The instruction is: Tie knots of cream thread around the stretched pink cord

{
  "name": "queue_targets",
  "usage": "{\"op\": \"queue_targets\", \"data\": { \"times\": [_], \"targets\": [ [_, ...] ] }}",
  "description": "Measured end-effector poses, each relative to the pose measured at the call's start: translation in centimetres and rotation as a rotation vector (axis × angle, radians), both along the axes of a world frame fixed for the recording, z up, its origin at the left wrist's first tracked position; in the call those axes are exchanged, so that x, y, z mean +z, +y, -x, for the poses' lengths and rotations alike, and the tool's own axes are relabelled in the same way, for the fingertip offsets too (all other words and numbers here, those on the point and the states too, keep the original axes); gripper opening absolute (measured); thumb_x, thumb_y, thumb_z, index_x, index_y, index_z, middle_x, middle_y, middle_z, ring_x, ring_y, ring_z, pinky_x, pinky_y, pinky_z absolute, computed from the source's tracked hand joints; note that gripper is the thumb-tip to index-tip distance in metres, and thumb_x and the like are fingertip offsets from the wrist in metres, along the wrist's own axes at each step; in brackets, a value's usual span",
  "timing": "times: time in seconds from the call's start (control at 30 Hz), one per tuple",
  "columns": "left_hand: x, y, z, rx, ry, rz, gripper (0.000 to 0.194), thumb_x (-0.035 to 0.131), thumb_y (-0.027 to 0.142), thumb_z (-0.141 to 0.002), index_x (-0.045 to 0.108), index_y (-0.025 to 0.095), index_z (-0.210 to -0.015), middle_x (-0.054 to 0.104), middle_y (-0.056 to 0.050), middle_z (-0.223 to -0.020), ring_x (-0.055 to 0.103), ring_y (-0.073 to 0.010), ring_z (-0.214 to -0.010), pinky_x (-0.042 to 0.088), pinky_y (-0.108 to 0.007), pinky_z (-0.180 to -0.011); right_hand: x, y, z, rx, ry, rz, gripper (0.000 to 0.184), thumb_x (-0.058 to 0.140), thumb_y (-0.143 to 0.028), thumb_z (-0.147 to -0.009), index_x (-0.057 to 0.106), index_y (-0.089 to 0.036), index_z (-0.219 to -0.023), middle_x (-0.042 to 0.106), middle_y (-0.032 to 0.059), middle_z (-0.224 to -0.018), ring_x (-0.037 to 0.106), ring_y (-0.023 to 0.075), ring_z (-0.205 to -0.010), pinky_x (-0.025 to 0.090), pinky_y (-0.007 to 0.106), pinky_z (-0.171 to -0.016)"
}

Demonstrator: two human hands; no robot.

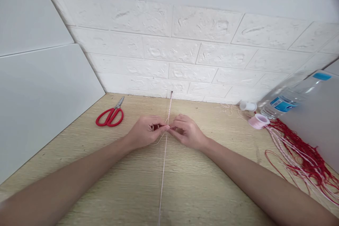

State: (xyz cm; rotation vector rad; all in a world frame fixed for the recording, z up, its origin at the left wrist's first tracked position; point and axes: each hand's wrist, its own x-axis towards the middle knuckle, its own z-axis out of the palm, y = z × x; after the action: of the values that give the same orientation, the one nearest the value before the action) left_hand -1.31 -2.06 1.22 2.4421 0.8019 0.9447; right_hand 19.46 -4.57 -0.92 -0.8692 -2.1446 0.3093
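Note:
A pale cord [163, 169] runs from the near edge of the view up to a dark fixing point at the foot of the wall. Its far stretch is a braided pink-and-dark section [170, 105]. My left hand [148, 130] pinches thumb and forefinger together at the cord, just below the braid. From the other side, my right hand [187, 131] closes its fingertips on the same spot, almost touching the left. A thin loose thread [160, 140] curves below my left fingers. What exactly lies between the fingertips is partly hidden.
Red-handled scissors [109, 116] lie to the left, tips toward the wall. On the right are a pink thread spool [259, 121], a white spool [248, 106], a leaning water bottle [288, 100] and a heap of red cords [307, 152]. White panels and a brick-patterned wall [182, 49] enclose the tabletop.

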Motion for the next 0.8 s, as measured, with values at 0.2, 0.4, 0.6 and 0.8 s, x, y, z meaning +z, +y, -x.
{"op": "queue_targets", "data": {
  "times": [0.2, 0.4, 0.6, 0.8],
  "targets": [
    [0.0, -0.2, 0.0, 0.002, 0.012, -0.004, 0.021, 0.06, 0.03, -0.089, 0.07, 0.017, -0.076, 0.058, 0.003, -0.06, 0.046, -0.008, -0.055, 0.038, -0.021, -0.054, 0.3, -0.3, 0.1, -0.071, -0.018, -0.008, 0.011, 0.057, -0.021, -0.088, 0.062, -0.018, -0.078, 0.06, 0.0031, -0.072, 0.052, 0.0174, -0.073, 0.04, 0.034, -0.072],
    [0.2, 0.0, 0.3, 0.092, 0.005, 0.106, 0.022, 0.059, 0.032, -0.089, 0.066, 0.016, -0.074, 0.057, 0.003, -0.061, 0.046, -0.0078, -0.055, 0.037, -0.021, -0.054, 0.7, -0.5, 0.1, -0.136, 0.008, 0.012, 0.007, 0.057, -0.016, -0.082, 0.06, -0.019, -0.077, 0.059, 0.0023, -0.072, 0.052, 0.018, -0.074, 0.038, 0.035, -0.073],
    [0.2, 0.6, 0.6, 0.106, 0.009, 0.189, 0.038, 0.055, 0.037, -0.091, 0.053, 0.015, -0.061, 0.041, 0.005, -0.054, 0.037, -0.0076, -0.053, 0.03, -0.023, -0.052, 0.9, -0.2, -0.4, -0.12, 0.214, 0.132, 0.01, 0.055, -0.015, -0.082, 0.055, -0.019, -0.072, 0.057, 0.0018, -0.072, 0.052, 0.0172, -0.073, 0.04, 0.032, -0.072],
    [0.2, 0.9, 0.5, 0.126, 0.052, 0.207, 0.045, 0.051, 0.04, -0.092, 0.043, 0.015, -0.056, 0.033, 0.005, -0.053, 0.032, -0.0073, -0.052, 0.026, -0.024, -0.051, 0.6, 0.3, -1.0, -0.144, 0.467, 0.359, 0.015, 0.053, -0.02, -0.083, 0.054, -0.019, -0.068, 0.052, -0.0008, -0.066, 0.047, 0.0148, -0.065, 0.037, 0.029, -0.063]
  ]
}}
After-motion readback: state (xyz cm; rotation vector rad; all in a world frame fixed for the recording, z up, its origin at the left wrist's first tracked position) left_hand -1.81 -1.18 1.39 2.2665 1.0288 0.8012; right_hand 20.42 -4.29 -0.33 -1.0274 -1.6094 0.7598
